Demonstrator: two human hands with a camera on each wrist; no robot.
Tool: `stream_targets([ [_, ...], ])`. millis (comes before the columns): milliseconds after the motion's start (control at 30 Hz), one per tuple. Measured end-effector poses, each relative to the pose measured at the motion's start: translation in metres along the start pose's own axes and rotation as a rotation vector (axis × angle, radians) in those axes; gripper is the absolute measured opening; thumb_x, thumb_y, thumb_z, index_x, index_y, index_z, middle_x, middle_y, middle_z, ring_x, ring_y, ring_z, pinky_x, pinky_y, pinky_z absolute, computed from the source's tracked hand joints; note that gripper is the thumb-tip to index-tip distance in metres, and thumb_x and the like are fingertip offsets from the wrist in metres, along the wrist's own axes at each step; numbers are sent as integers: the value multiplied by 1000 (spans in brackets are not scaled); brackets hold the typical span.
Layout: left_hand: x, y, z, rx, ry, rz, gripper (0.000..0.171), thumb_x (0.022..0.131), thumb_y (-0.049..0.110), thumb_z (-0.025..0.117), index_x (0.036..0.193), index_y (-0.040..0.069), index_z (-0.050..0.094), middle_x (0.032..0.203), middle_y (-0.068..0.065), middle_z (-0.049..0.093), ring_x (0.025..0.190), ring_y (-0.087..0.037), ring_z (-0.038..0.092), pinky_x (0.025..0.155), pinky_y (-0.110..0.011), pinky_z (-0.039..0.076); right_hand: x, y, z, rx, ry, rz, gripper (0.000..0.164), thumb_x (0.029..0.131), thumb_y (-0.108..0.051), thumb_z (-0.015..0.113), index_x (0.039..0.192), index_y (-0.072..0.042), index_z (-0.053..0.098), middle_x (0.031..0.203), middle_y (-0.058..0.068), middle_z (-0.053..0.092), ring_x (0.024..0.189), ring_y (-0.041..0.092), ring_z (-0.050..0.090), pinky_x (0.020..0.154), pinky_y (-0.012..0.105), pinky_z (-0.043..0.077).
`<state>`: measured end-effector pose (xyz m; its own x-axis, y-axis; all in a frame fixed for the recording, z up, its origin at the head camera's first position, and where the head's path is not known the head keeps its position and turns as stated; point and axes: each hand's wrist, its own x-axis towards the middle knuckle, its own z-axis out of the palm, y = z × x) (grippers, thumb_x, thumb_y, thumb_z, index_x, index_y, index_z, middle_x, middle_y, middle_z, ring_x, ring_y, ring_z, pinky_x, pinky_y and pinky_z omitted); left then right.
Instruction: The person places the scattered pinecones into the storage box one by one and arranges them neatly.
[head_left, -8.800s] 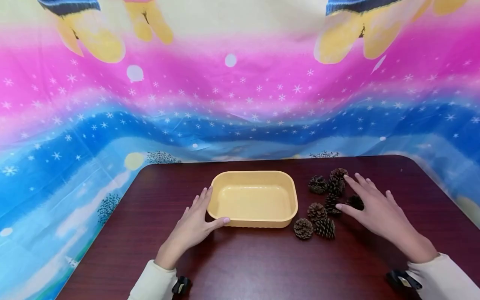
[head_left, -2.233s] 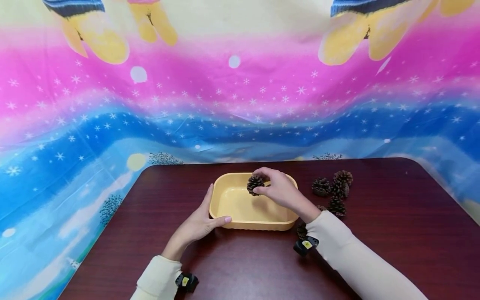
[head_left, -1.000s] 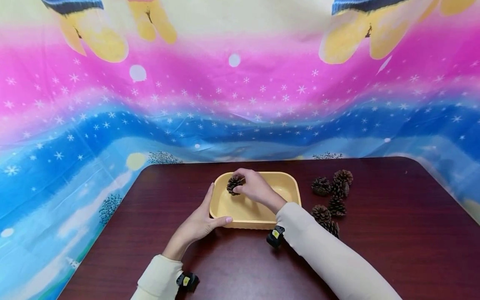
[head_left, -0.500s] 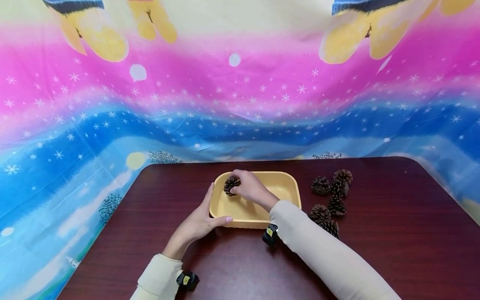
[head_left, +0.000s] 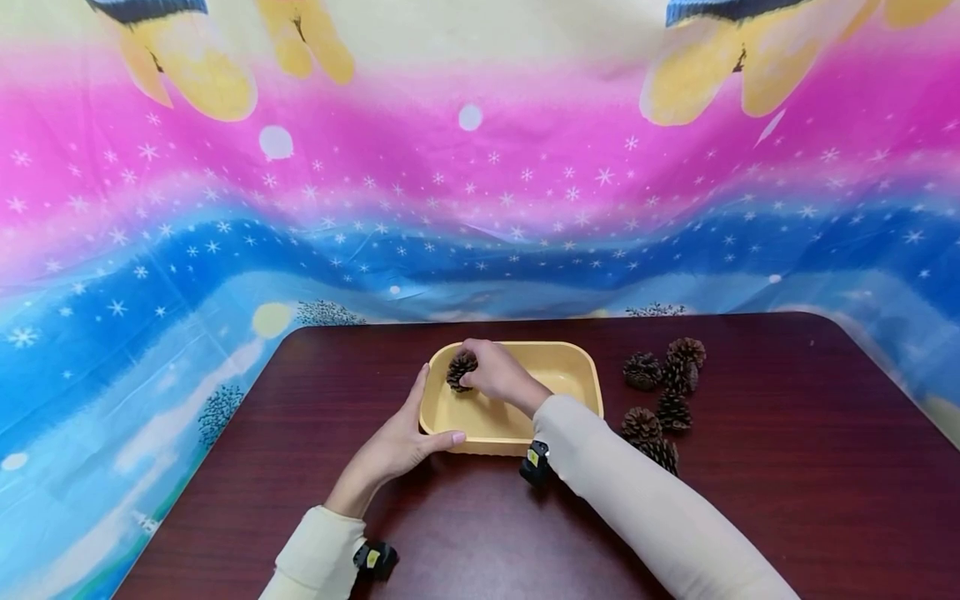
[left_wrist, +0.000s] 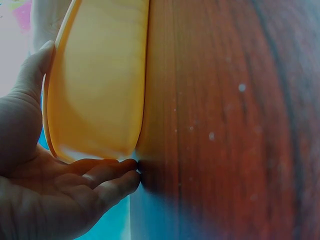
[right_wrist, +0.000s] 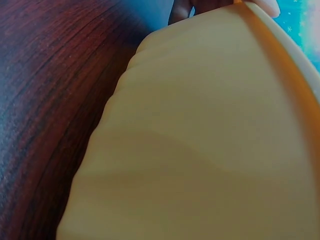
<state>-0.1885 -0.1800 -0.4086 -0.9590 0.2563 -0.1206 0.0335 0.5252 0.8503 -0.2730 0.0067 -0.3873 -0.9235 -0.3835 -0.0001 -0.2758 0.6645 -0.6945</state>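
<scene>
A yellow plastic box (head_left: pixel 525 447) lies on the dark reddish table, its side wall (right_wrist: pixel 200 125) filling the right wrist view. Inside its far left corner my right hand (head_left: pixel 498 375) pinches a brown pine cone (head_left: pixel 459 373) between thumb and fingers. Whether the cone touches the box floor cannot be told. My left hand (head_left: pixel 393 442) rests against the box's left end, thumb on the front rim and fingers fairly straight along the side. In the left wrist view, the fingertips of the left hand (left_wrist: pixel 55 200) touch the box's lower edge.
Several more pine cones (head_left: pixel 681 379) lie loose to the right of the box. The nearest pine cone (head_left: pixel 660 456) is partly hidden by my right sleeve (head_left: pixel 645 492). A snowflake-patterned cloth (head_left: pixel 480 208) hangs behind the table's back edge.
My right hand has gone from the loose pine cones into the box, carrying one leftward to the far left corner. Lately it has barely shifted. My left hand stays at the box.
</scene>
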Motion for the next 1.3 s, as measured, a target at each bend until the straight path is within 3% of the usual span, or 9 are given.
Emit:
stream_targets([
  [300,-1,1,-1,-7,-4,11,123,90,31,85,170,17,-8,173,-20,21,135,-29,56,120,-50,33,3,1,2,-33,-29,1,45,94,-5,75,137,-5,64,135,16,68,126,32,62,109,47,49],
  [567,0,2,-1,8,0,4,123,89,32,85,170,19,-7,173,-20,21,142,-33,49,121,-52,32,5,0,4,-47,-69,-9,38,94,-3,74,131,-5,67,130,14,70,115,26,63,100,42,52],
  [1300,0,-1,-1,8,-6,7,123,90,32,85,170,18,-8,174,-18,17,146,-33,45,123,-52,29,5,-1,6,-72,-96,-32,39,93,-1,74,131,-7,67,132,14,69,125,30,62,109,45,49],
])
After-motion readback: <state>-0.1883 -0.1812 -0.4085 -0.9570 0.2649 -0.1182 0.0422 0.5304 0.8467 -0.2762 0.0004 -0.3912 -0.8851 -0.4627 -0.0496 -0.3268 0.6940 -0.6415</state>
